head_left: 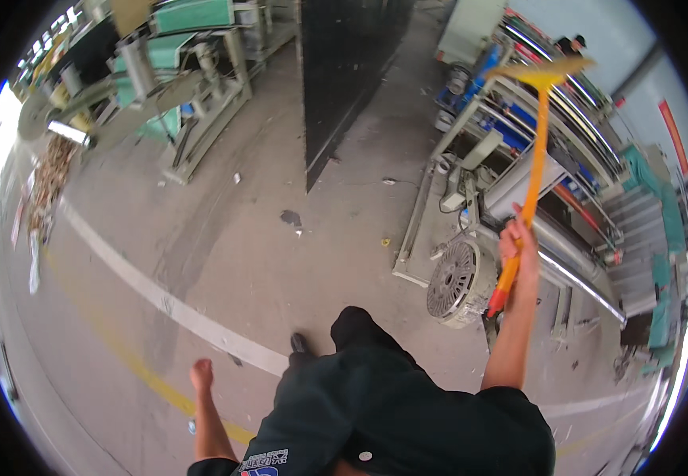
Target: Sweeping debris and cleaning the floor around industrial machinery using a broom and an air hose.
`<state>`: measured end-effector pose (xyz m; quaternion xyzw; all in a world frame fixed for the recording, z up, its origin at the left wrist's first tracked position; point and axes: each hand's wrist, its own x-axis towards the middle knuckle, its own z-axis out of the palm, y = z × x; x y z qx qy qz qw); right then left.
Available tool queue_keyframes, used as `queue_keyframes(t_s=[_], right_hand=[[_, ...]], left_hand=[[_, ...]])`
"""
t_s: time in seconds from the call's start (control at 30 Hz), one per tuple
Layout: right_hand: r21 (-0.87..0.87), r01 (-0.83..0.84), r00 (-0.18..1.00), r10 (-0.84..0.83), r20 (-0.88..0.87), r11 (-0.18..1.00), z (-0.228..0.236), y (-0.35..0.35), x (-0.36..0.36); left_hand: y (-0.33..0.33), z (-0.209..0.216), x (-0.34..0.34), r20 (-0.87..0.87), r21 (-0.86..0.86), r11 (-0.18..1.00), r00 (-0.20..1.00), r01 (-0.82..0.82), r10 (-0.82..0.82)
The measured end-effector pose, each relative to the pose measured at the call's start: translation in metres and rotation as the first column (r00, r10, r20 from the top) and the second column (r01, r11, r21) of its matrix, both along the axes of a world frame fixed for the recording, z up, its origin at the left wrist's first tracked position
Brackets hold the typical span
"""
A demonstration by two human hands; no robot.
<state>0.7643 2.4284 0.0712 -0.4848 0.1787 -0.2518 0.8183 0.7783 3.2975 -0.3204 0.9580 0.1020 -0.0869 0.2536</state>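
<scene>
My right hand is closed around the orange handle of a broom, close to its red lower end. The broom is raised, its yellow head with brownish bristles up at the far right, in front of a machine. Low on the left, my left hand hangs at my side, apart from everything. Its fingers look curled in, and nothing shows in them. Below it lies the floor with a yellow line.
A roller machine with a round slotted wheel stands at the right. Another machine with green rolls stands far left, near a pile of scraps. A dark panel rises ahead. Small litter dots the floor. A person is far right.
</scene>
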Motion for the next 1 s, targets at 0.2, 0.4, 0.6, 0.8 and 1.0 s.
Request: queue_keyframes(t_s=[0.2, 0.4, 0.6, 0.8, 1.0], right_hand=[[-0.284, 0.257, 0.833, -0.361, -0.419, 0.924, -0.161, 0.023, 0.082], [-0.165, 0.095, 0.811, -0.172, -0.559, 0.982, -0.269, -0.036, 0.308], [0.059, 0.16, 0.73, -0.078, -0.678, 0.985, -0.442, -0.198, 0.546], [-0.334, -0.338, 0.247, -0.26, -0.934, 0.88, -0.563, -0.309, 0.653], [-0.145, -0.017, 0.09, -0.143, -0.986, 0.989, -0.628, -0.245, 0.576]], left_hand=[[-0.235, 0.253, 0.411, 0.545, -0.195, 0.934, 0.825, 0.299, -0.15], [-0.507, 0.439, 0.611, 0.899, 0.22, 0.782, 0.189, 0.583, -0.394], [-0.658, 0.473, 0.778, 0.741, 0.626, 0.666, -0.044, 0.405, -0.67], [-0.67, 0.427, 0.893, 0.617, 0.767, 0.566, -0.101, 0.303, -0.781], [-0.678, 0.428, 0.932, 0.362, 0.921, 0.303, -0.251, 0.244, -0.898]])
